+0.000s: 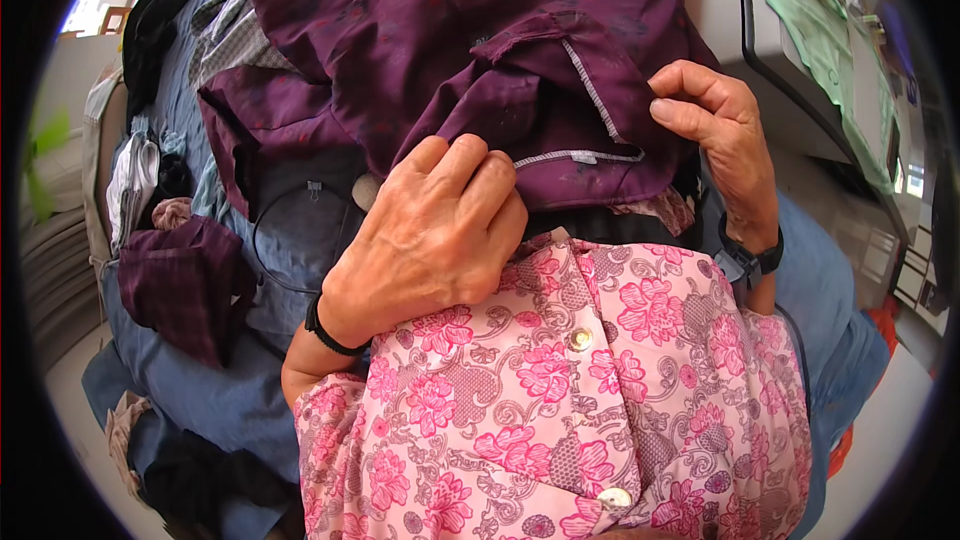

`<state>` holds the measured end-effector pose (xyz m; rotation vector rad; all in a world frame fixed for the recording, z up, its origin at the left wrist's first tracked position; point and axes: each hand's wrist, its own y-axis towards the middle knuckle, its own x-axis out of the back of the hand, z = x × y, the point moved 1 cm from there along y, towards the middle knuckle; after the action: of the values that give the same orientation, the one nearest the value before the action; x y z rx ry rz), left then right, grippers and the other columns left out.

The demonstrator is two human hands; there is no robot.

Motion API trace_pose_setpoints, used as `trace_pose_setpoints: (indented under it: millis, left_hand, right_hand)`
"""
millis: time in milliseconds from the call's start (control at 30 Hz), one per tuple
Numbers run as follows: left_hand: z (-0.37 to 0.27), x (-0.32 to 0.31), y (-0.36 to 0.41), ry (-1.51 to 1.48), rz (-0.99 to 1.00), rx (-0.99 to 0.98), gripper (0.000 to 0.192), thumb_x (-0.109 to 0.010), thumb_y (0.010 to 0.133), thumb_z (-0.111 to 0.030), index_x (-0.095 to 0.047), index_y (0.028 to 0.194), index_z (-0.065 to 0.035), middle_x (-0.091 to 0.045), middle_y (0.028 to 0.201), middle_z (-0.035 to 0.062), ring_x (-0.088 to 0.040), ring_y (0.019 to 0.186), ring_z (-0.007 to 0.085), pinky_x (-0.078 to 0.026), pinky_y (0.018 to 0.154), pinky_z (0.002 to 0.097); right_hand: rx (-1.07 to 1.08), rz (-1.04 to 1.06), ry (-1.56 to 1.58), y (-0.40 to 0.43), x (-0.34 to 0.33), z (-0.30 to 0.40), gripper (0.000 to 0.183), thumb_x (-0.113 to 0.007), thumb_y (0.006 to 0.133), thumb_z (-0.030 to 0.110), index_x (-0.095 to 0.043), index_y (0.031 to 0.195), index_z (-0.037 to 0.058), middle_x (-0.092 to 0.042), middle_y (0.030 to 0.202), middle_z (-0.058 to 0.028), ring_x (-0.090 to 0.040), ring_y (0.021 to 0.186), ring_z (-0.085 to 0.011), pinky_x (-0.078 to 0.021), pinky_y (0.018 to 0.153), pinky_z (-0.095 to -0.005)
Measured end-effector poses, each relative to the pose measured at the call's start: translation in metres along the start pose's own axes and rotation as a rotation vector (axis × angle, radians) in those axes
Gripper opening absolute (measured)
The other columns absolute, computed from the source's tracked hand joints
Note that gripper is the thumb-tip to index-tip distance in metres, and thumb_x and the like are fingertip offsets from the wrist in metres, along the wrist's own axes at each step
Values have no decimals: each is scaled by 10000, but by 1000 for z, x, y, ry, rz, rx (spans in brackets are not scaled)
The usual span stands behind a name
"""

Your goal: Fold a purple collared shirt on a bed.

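A purple garment (420, 37) with small red and dark printed specks is spread in front of me. Part of it is turned back, showing a white overlocked seam (596, 94) and a small pale tag (583, 157) by the lower edge. My left hand (442, 232) has its fingers curled down onto the garment's near edge, gripping the cloth; its fingertips are hidden. At the right side of the turned-back part is my right hand (712, 109), its thumb and forefinger close together at the cloth's edge. Whether cloth or something thin lies between them is unclear.
Blue fabric (217, 360) bears a dark purple folded cloth (184, 277), white folded cloth (133, 184) and black cloth (217, 476) on the left. A dark cord (259, 240) with a binder clip (314, 190) curves beside my left wrist. Pale green cloth (806, 15) drapes over a surface at right.
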<state>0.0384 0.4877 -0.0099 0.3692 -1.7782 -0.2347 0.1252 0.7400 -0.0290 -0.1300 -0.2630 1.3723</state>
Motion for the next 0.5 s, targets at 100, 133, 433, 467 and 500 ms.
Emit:
trace_pose_setpoints:
  millis: [100, 133, 433, 467, 500]
  left_hand:
    - [-1, 2, -7, 16, 17, 49, 247, -663, 577, -121, -593, 762, 27, -574, 858, 131, -566, 764, 249, -462, 610, 344]
    - [-1, 1, -8, -18, -1, 80, 229, -690, 623, -134, -587, 758, 18, -561, 829, 118, -558, 740, 244, -458, 591, 341]
    - [4, -18, -17, -50, -16, 479, 270, -723, 784, -203, -536, 732, -15, -560, 724, 114, -568, 662, 315, -442, 557, 393]
    - [5, -20, -17, -67, -6, 511, 279, -727, 780, -213, -537, 779, -9, -577, 737, 126, -582, 662, 322, -450, 563, 397]
    - [7, -22, -17, -87, -4, 545, 298, -732, 776, -224, -538, 825, -2, -594, 751, 137, -595, 662, 328, -458, 568, 401]
  right_hand:
    - [37, 60, -117, -2, 0, 6, 146, -621, 837, 101, -612, 909, -27, -570, 795, 44, -477, 729, -31, -384, 673, -198]
    - [49, 100, -186, -2, 0, 6, 150, -613, 833, 101, -600, 892, -37, -568, 780, 29, -482, 726, -43, -387, 672, -206]
    - [277, 264, -342, 2, -10, -1, 202, -621, 805, 101, -588, 928, -56, -590, 805, -71, -543, 729, -123, -433, 680, -262]
    - [269, 281, -376, 3, -12, -1, 228, -647, 794, 110, -592, 942, -53, -599, 818, -85, -555, 729, -137, -440, 682, -268]
    - [282, 296, -383, 3, -14, -1, 228, -647, 794, 110, -592, 942, -53, -599, 818, -85, -555, 729, -137, -440, 682, -268]
